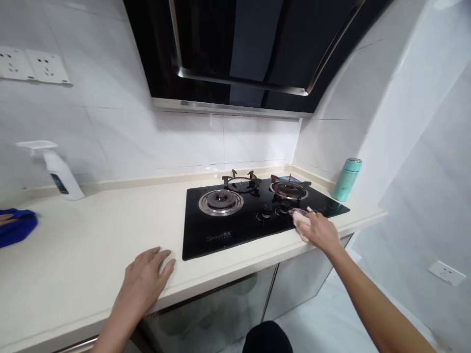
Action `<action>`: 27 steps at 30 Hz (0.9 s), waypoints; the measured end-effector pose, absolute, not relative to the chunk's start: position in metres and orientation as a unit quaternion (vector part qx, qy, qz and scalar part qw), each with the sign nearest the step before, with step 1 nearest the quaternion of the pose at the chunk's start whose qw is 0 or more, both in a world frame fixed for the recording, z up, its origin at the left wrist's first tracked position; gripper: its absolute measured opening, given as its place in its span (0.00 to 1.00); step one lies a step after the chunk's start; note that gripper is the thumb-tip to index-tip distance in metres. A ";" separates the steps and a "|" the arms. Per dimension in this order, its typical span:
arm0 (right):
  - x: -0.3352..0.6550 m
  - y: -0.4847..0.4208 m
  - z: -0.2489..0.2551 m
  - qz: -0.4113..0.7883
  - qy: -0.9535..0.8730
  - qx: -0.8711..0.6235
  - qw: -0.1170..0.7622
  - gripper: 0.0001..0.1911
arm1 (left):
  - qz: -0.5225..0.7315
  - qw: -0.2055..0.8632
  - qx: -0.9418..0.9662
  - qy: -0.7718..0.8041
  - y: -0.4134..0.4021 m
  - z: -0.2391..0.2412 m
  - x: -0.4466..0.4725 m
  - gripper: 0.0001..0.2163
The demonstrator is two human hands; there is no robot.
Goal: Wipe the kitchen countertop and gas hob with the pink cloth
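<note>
My right hand (321, 232) grips a crumpled pale cloth (300, 223) at the front edge of the black glass gas hob (239, 233), just right of its two control knobs (266, 211). Part of the cloth is hidden behind my fingers. Fingers apart and holding nothing, my left hand (145, 274) rests on the cream countertop (106, 235), left of the hob's near corner. The left burner (221, 200) has no pan support around it. One dark pan support (242, 182) sits toward the back, and another surrounds the right burner (289, 190).
A turquoise flask (347, 179) stands right of the hob by the wall. At far left are a white spray bottle (63, 174) and a blue cloth (20, 226). The black range hood (235, 54) overhangs the hob. Cabinet doors (301, 279) lie below the counter edge.
</note>
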State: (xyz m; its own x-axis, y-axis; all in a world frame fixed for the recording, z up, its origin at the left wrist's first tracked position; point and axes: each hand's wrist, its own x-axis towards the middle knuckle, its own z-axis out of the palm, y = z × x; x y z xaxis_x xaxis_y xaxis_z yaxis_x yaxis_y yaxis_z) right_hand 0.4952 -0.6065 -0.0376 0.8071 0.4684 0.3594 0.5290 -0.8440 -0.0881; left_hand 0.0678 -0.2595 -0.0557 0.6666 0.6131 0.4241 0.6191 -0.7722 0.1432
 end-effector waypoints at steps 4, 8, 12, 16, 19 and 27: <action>0.420 -0.552 -0.032 -0.150 -0.379 -0.903 0.138 0.25 | -0.221 -0.013 -0.913 -0.344 -0.266 -0.049 0.069 0.25; 0.332 -0.492 -0.022 -0.089 -0.483 -0.849 0.195 0.24 | -0.217 -0.024 -0.912 -0.348 -0.267 -0.047 0.069 0.25; 0.279 -0.460 -0.017 -0.020 -0.576 -0.765 0.288 0.17 | -0.228 -0.020 -0.911 -0.342 -0.266 -0.048 0.070 0.24; 0.287 -0.457 -0.017 0.129 -0.506 -0.692 0.498 0.14 | -0.227 -0.022 -0.911 -0.343 -0.265 -0.049 0.069 0.24; 0.327 -0.474 -0.014 0.150 -0.433 -0.671 0.583 0.25 | -0.240 -0.019 -0.909 -0.340 -0.268 -0.050 0.069 0.23; 0.456 -0.571 -0.022 0.055 -0.303 -0.744 0.593 0.37 | -0.265 -0.028 -0.900 -0.344 -0.271 -0.052 0.069 0.21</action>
State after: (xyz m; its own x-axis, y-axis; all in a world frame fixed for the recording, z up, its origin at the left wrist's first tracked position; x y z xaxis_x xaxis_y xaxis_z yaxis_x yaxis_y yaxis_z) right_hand 0.4558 -0.5712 -0.0222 0.8105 0.5156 0.2779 0.3862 -0.1138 -0.9154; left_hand 0.0694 -0.2712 -0.0521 0.6233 0.6345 0.4570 0.6047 -0.7617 0.2328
